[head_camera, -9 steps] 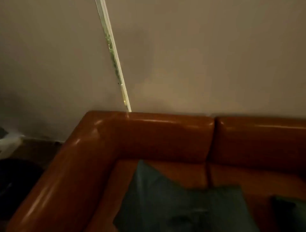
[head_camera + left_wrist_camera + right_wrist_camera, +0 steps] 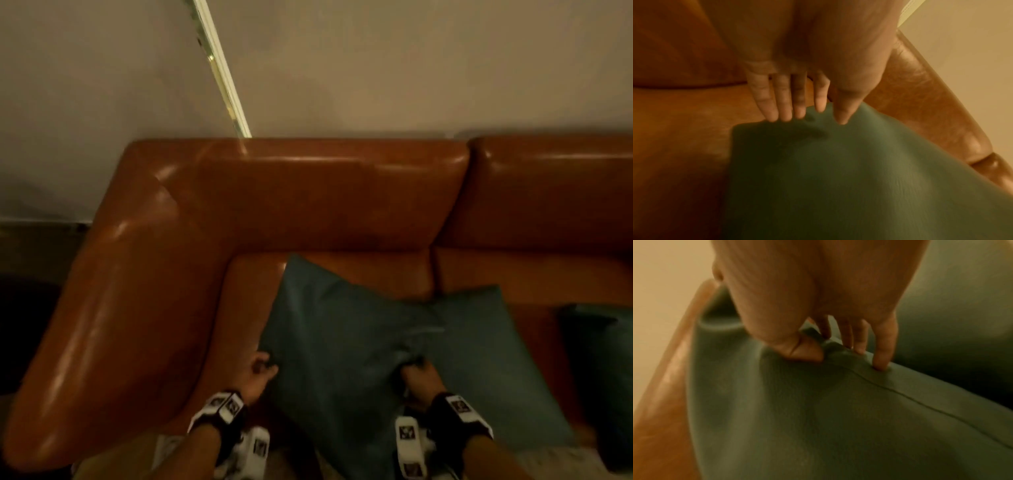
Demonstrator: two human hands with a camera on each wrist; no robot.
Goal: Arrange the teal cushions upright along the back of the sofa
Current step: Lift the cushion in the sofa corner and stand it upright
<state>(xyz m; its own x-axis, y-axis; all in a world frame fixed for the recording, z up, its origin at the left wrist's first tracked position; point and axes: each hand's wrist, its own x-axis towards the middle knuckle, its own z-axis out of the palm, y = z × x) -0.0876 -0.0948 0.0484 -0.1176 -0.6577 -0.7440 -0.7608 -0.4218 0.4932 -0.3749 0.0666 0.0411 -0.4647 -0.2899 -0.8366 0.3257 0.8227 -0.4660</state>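
Observation:
A teal cushion (image 2: 335,342) lies tilted on the orange sofa's seat (image 2: 253,281), near the corner. My left hand (image 2: 265,365) is at its left edge; in the left wrist view the left hand (image 2: 813,116) has straight fingers (image 2: 785,107) whose tips touch the cushion (image 2: 838,178). My right hand (image 2: 416,368) grips the cushion's right edge. In the right wrist view the right hand (image 2: 849,360) pinches the seamed edge of the cushion (image 2: 797,410) between thumb and fingers. A second teal cushion (image 2: 486,359) lies flat to the right, partly under the first.
A third teal cushion (image 2: 599,359) lies at the far right of the seat. The sofa's backrest (image 2: 342,195) runs along the wall, and the armrest (image 2: 113,308) closes the left side. A pale strip (image 2: 222,68) runs up the wall behind.
The head view has dipped downward. Both hands, out of view before, now show at the two edges of the nearest cushion.

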